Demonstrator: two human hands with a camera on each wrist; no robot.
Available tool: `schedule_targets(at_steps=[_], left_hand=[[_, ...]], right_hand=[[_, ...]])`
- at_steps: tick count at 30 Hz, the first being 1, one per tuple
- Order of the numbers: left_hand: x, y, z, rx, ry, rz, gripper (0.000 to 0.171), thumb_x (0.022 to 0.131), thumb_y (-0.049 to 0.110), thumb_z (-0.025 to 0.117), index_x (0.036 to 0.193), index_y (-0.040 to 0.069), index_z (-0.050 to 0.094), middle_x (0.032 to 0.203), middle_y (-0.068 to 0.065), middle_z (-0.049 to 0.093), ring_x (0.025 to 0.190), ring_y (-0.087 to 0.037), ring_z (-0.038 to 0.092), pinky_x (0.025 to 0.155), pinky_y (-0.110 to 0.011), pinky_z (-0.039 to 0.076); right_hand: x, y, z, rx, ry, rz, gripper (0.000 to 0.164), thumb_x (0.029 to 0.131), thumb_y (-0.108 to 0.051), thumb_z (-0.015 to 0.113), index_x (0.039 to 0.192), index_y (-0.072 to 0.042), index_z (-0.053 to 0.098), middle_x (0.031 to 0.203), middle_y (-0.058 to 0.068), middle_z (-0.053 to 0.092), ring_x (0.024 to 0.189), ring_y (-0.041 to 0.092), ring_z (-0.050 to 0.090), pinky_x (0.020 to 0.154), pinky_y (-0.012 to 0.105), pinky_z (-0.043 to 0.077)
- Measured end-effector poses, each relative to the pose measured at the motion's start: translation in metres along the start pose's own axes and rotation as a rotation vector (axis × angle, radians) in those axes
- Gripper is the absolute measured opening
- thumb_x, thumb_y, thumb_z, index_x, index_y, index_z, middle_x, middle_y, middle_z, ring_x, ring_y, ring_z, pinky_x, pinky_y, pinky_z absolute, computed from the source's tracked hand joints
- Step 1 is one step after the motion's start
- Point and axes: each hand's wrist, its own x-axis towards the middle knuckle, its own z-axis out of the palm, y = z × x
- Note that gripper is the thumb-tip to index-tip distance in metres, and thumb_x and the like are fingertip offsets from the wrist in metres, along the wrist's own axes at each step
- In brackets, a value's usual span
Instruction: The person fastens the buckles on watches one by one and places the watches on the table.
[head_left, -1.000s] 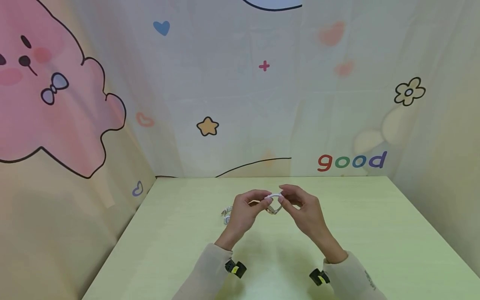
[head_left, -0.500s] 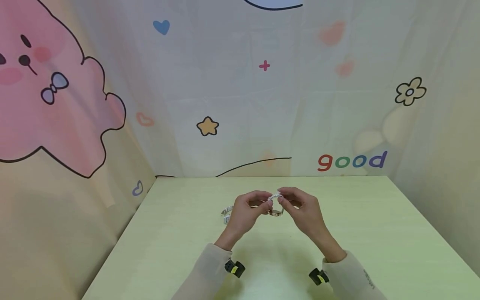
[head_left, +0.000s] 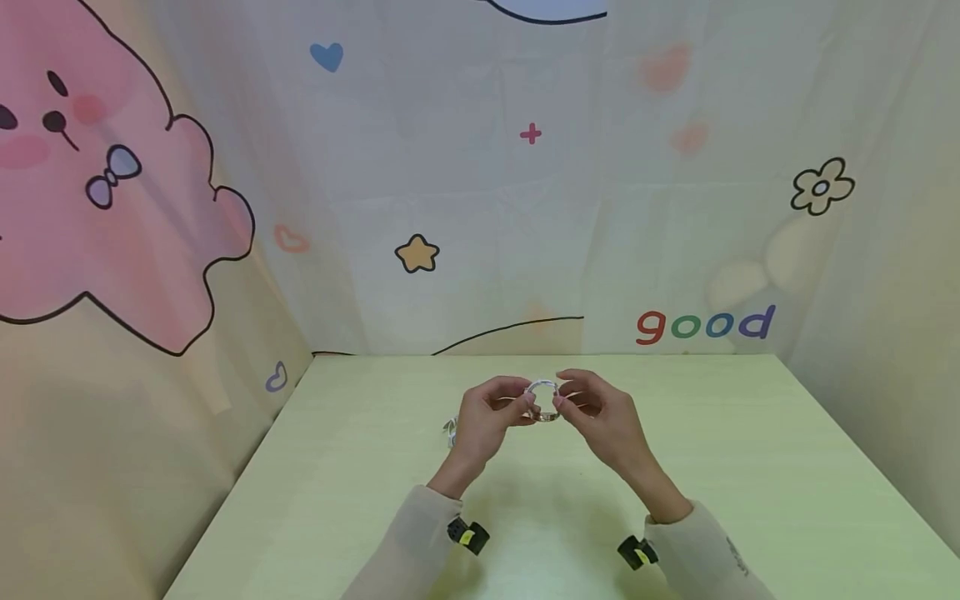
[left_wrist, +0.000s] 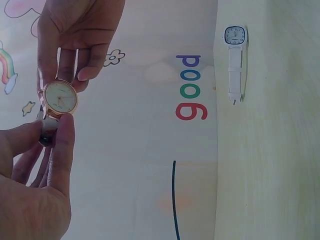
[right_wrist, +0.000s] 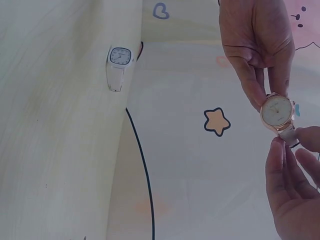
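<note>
In the head view I see the left hand (head_left: 480, 421) and the right hand (head_left: 611, 417) raised over the far part of the table (head_left: 337, 500), pinching the watch (head_left: 548, 417) between them, its strap (head_left: 543, 382) arched into a loop. A light fingertip hold on both sides would, I think, let the strap be worked without twisting the case. Both forearms slant inward from the near edge; just left of the left hand, partly hidden by it, lies the second watch (head_left: 452, 430). The left wrist view shows the dial (left_wrist: 61, 96) facing the near side, the left thumb and fingers narrowed on the strap. In the right wrist view, the right thumb and fingertips likewise pinch the strap right of the dial, palm turned leftward.
</note>
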Motion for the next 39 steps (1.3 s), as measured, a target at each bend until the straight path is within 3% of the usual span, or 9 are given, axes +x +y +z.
schedule_targets(at_steps=[7,14,22,25,32,39], left_hand=[[0.004,-0.005,-0.004,-0.027,0.025,-0.040,0.021,0.091,0.012,0.070,0.111,0.003,0.069,0.100,-0.018,0.071,0.083,-0.015,0.072,0.078,-0.036,0.060],[0.012,-0.015,-0.007,-0.003,0.068,-0.134,0.024,0.091,0.008,0.069,0.114,0.002,0.068,0.103,-0.015,0.071,0.088,-0.019,0.073,0.079,-0.035,0.060],[0.021,-0.035,-0.009,0.037,0.135,-0.258,0.025,0.091,0.008,0.070,0.114,0.000,0.068,0.104,-0.018,0.071,0.085,-0.019,0.074,0.076,-0.033,0.060],[0.023,-0.043,-0.009,0.040,0.143,-0.304,0.022,0.090,0.006,0.070,0.111,0.000,0.069,0.102,-0.018,0.071,0.082,-0.018,0.073,0.074,-0.031,0.061],[0.027,-0.058,-0.006,0.070,0.140,-0.356,0.023,0.090,0.002,0.067,0.112,-0.005,0.067,0.104,-0.025,0.070,0.078,-0.016,0.072,0.071,-0.029,0.061],[0.030,-0.074,-0.006,0.084,0.152,-0.404,0.022,0.089,-0.001,0.066,0.110,-0.006,0.067,0.103,-0.025,0.070,0.079,-0.018,0.072,0.072,-0.029,0.061]], right_hand=[[0.007,0.004,0.006,-0.002,-0.011,0.021,0.023,0.093,-0.012,0.067,0.116,-0.008,0.068,0.099,0.010,0.072,0.083,0.021,0.073,0.077,0.026,0.059],[0.021,0.020,0.015,0.064,-0.062,0.102,0.027,0.093,-0.007,0.065,0.119,-0.004,0.067,0.102,0.019,0.070,0.083,0.031,0.073,0.069,0.029,0.060],[0.031,0.035,0.027,0.093,-0.129,0.301,0.026,0.094,-0.010,0.065,0.119,-0.005,0.068,0.106,0.018,0.071,0.087,0.027,0.073,0.077,0.038,0.060],[0.034,0.040,0.031,0.095,-0.137,0.360,0.025,0.094,-0.010,0.065,0.117,-0.002,0.067,0.105,0.017,0.072,0.086,0.025,0.072,0.077,0.037,0.060],[0.040,0.062,0.040,0.217,-0.159,0.557,0.024,0.094,-0.010,0.064,0.116,0.002,0.067,0.110,0.022,0.070,0.081,0.018,0.072,0.078,0.031,0.060],[0.043,0.079,0.051,0.283,-0.169,0.658,0.025,0.093,-0.003,0.063,0.116,0.007,0.064,0.106,0.022,0.070,0.075,0.012,0.068,0.075,0.032,0.060]])
